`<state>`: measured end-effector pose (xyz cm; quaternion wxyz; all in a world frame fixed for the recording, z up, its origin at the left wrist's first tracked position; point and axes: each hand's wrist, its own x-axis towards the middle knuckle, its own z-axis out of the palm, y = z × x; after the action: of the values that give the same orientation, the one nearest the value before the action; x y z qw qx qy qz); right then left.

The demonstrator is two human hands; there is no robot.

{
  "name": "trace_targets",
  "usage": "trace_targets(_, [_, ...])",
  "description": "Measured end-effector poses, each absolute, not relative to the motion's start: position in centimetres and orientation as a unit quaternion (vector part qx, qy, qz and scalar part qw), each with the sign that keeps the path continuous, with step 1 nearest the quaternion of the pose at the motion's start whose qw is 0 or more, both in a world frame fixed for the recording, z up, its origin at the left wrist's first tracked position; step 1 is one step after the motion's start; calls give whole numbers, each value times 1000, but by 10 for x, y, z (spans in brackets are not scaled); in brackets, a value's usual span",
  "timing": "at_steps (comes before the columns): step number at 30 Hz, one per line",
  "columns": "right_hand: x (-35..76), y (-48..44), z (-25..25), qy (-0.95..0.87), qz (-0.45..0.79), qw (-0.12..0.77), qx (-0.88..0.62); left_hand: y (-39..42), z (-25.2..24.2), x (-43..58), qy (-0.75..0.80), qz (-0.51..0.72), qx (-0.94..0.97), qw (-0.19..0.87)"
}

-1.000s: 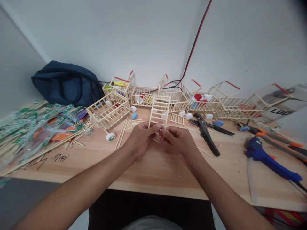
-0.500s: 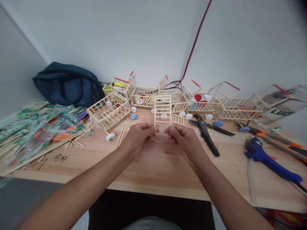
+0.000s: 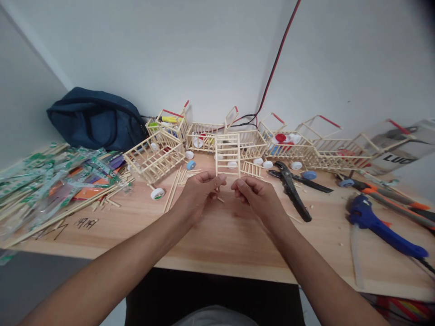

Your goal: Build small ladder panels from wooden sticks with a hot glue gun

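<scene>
A small ladder-shaped frame of thin wooden sticks (image 3: 227, 156) stands upright in front of me. My left hand (image 3: 202, 190) pinches it near its lower left corner. Fingers closed, my right hand (image 3: 253, 192) grips it at the lower right corner. Behind it is a row of little shopping carts made from sticks, among them a tilted cart (image 3: 156, 158) on the left and a cart (image 3: 288, 145) with bottle caps inside. Near my right hand lies another flat stick panel (image 3: 250, 169). Several loose sticks (image 3: 173, 190) lie beside my left hand.
Black-handled pliers (image 3: 292, 194) rest right of my hands, with a blue glue gun (image 3: 384, 228) and orange-handled pliers (image 3: 390, 197) farther right. Packaged sticks (image 3: 84, 170) pile up at left, in front of a dark blue bag (image 3: 97, 118). A red-black cable (image 3: 278, 59) runs down the wall.
Both hands and the stick frame between them have shifted slightly to the left. The carts and tools stay where they were.
</scene>
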<state>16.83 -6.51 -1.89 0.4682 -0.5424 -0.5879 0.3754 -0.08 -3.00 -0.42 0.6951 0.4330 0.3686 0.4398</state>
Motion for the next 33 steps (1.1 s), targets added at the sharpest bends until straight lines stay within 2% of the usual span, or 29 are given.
trace_targets(33, [155,-69,-14,-556,403,486,-540,-31,-9,5,319,471,371,734])
